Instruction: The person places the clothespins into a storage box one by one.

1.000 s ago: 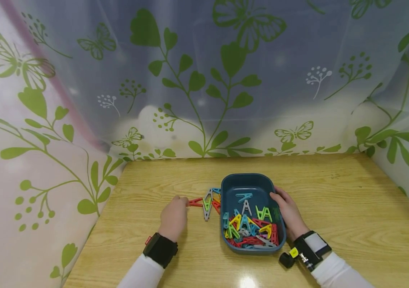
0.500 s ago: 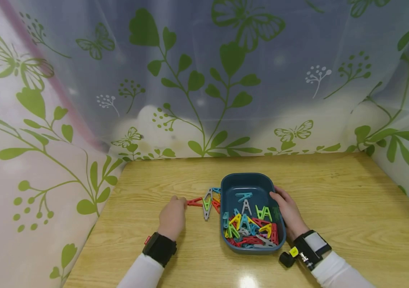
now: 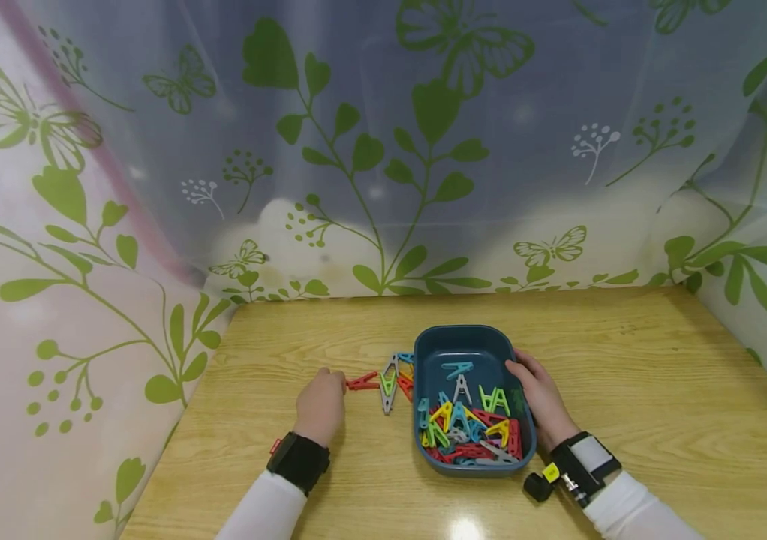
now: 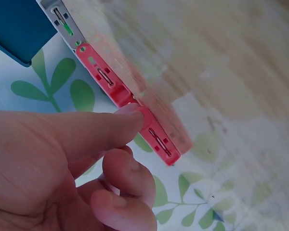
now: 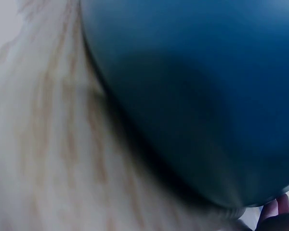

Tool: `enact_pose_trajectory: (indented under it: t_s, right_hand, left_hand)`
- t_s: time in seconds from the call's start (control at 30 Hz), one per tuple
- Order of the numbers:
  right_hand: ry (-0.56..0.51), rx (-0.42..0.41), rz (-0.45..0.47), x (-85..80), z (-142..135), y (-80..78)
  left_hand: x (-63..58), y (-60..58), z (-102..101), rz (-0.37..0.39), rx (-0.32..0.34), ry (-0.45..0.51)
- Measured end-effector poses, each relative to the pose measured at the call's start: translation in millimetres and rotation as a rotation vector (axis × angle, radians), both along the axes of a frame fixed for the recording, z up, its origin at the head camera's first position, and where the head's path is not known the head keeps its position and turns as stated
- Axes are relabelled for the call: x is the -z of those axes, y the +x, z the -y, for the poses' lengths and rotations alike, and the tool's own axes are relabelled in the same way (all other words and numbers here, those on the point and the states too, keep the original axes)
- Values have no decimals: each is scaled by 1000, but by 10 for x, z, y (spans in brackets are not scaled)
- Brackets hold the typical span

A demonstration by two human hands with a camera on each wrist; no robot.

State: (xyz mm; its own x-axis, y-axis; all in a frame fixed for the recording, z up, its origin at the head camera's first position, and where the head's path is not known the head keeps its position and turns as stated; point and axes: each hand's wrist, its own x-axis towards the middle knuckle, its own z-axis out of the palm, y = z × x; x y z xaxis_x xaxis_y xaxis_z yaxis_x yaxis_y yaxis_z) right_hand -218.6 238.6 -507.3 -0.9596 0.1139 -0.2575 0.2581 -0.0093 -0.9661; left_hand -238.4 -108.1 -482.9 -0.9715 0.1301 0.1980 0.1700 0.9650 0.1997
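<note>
My left hand (image 3: 320, 409) pinches a red clothespin (image 4: 160, 142) between thumb and index finger, clearest in the left wrist view. Another red clothespin (image 3: 362, 381) lies end to end with it, its far end against a grey and green cluster of clothespins (image 3: 388, 386). The hand hides the pinched one from the head view. At the right, my right hand (image 3: 545, 397) holds the side wall of a dark blue plastic box (image 3: 436, 341). Many coloured clothespins (image 3: 467, 431) are heaped in its near half. In the right wrist view, the box wall (image 5: 197, 72) covers most of the hand.
Blue, orange and red clothespins (image 3: 406, 375) lie partly behind the box's left edge. All stands on a wood-grain table (image 3: 660, 390). A curtain with green leaves and butterflies (image 3: 383, 187) borders the back and sides.
My left hand has shifted slightly left, showing more of the red clothespin beside it. The right hand and the box have stayed in place.
</note>
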Motion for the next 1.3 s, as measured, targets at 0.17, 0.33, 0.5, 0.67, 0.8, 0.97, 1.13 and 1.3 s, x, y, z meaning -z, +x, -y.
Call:
enact_pose_trajectory:
  t_s: [0.17, 0.33, 0.5, 0.67, 0.8, 0.97, 1.13, 1.3]
  right_hand:
    - [7, -5, 5, -7, -1, -2]
    - [8, -2, 11, -7, -2, 4]
    - [4, -1, 15, -23, 1, 14]
    - [12, -3, 27, -24, -3, 8]
    - [10, -4, 32, -15, -2, 1]
    - [12, 0, 29, -3, -3, -5]
    - [-1, 1, 29, 4, -3, -3]
    - [-9, 4, 32, 6, 3, 1]
  left_hand:
    - [10, -5, 9, 30, -14, -9]
    - [9, 9, 13, -12, -19, 9]
    - [-21, 34, -7, -87, -10, 20]
    - [-145, 96, -77, -153, 1, 31]
    - [-304, 191, -168, -209, 30, 67]
    - [-500, 341, -329, -267, 124, 157]
    - [-575, 518, -513, -330, 262, 179]
    - [-561, 696, -693, -355, 394, 179]
